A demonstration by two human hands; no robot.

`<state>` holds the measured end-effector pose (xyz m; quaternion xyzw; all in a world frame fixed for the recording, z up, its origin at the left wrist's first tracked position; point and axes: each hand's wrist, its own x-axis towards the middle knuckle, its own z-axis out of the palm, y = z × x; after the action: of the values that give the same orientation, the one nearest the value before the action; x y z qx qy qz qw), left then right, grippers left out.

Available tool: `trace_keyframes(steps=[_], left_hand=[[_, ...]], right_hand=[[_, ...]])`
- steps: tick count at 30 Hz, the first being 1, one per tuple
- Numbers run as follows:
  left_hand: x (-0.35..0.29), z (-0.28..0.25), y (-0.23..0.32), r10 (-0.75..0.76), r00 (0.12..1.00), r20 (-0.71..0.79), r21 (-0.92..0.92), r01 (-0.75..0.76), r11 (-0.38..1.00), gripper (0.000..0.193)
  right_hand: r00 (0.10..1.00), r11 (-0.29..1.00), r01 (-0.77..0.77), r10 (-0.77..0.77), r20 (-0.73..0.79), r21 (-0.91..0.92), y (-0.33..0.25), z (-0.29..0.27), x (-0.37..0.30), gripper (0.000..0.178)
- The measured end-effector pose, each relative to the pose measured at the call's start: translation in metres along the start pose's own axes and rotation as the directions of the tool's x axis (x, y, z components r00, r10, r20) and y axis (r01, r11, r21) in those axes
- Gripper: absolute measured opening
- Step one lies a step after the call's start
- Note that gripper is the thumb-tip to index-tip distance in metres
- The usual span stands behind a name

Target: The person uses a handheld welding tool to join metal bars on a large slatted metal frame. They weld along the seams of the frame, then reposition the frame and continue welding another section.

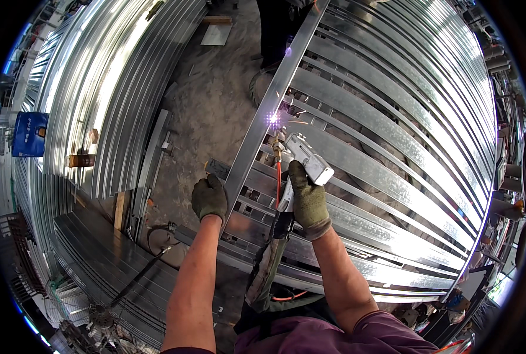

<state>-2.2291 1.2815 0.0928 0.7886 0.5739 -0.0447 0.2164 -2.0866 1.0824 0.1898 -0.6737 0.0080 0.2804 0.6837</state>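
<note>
My right hand (310, 200), in an olive work glove, is wrapped round a silver welding torch (309, 159). A red hose (279, 183) runs alongside its brass fitting. Ahead of the torch, a bright violet-white spark (273, 120) burns on the inner edge of a long metal rail (269, 112), throwing off orange streaks. My left hand (210, 199), gloved the same way, is closed beside that rail. Its fingertips meet a dark flat piece (218, 169), whose kind I cannot make out. Flat metal slats (357, 141) run rightward from the rail, with gaps between them.
Stacked metal profiles (121, 88) fill the left, with a blue package (30, 134) and a brown cylindrical object (81, 160) on them. A person's dark-clothed legs (273, 29) are beyond the rail. A thick sleeved cable (266, 259) passes between my arms. Bare floor (207, 88) separates stack and frame.
</note>
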Motion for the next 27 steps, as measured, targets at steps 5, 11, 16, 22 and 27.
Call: trace_keyframes(steps=[5,11,16,22,27], left_hand=[[-0.0001,-0.0004,0.0001,0.01,1.0,-0.024,0.006,-0.01,1.0,0.056],[0.0,-0.0001,0.0008,0.011,0.999,-0.037,0.008,-0.011,1.0,0.055],[-0.0004,-0.0025,0.0031,-0.007,1.0,-0.013,0.016,0.007,1.0,0.055],[-0.0001,-0.0015,0.0009,0.007,1.0,-0.015,0.003,-0.006,1.0,0.055],[0.0,-0.0024,0.003,-0.004,1.0,-0.008,-0.004,0.004,1.0,0.055]], right_hand=[[0.999,0.999,0.055,-0.055,-0.004,-0.004,-0.0033,0.0024,-0.002,0.034],[0.999,0.999,0.033,-0.033,0.014,-0.039,-0.0071,0.0018,-0.0041,0.034],[1.0,1.0,0.019,-0.019,0.017,-0.013,-0.0057,0.0018,-0.0042,0.034],[1.0,1.0,0.015,-0.014,0.025,-0.009,-0.0051,0.0018,-0.0065,0.036],[0.999,0.999,0.029,-0.028,0.033,-0.026,-0.0037,0.0001,-0.0058,0.036]])
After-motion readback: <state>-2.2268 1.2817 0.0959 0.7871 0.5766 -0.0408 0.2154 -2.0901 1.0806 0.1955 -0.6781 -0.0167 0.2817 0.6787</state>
